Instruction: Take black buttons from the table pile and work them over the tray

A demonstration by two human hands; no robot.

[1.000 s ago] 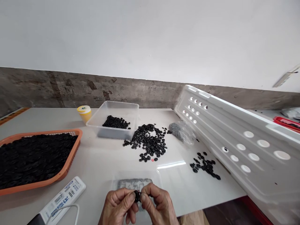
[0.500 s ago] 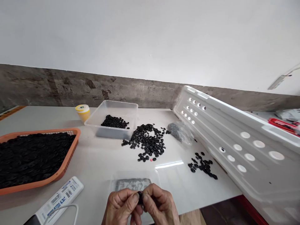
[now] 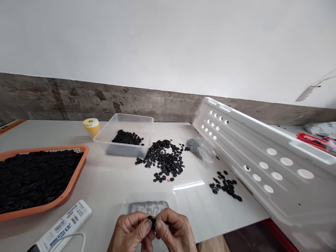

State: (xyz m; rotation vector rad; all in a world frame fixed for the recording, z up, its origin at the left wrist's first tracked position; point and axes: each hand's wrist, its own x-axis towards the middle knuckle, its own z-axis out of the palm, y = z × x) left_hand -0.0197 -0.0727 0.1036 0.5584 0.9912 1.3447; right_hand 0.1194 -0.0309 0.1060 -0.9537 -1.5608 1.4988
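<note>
Hand work on a single part appears to be the step in hand: a small black piece (image 3: 151, 221) sits between the left hand (image 3: 132, 229) and the right hand (image 3: 174, 227), raised over the near side of a clear tray (image 3: 176, 201). The left fingers are pinched closed on it; the right fingers are closed too, thumb and forefinger meeting at its right edge. Whether a second part hides in that pinch, I cannot tell. From this grip, the next move seems to call for fine, opposed control of the fingertips.

Taking twelve as straight away from the hands, loose black pieces (image 3: 172, 161) lie on the surface (image 3: 105, 185) just past twelve, a smaller cluster (image 3: 227, 185) at two, and a full orange basket (image 3: 78, 173) at ten.

A second ago the piece showed a broad round face; now less of it shows. The view has shifted slightly; the piles look unchanged.
</note>
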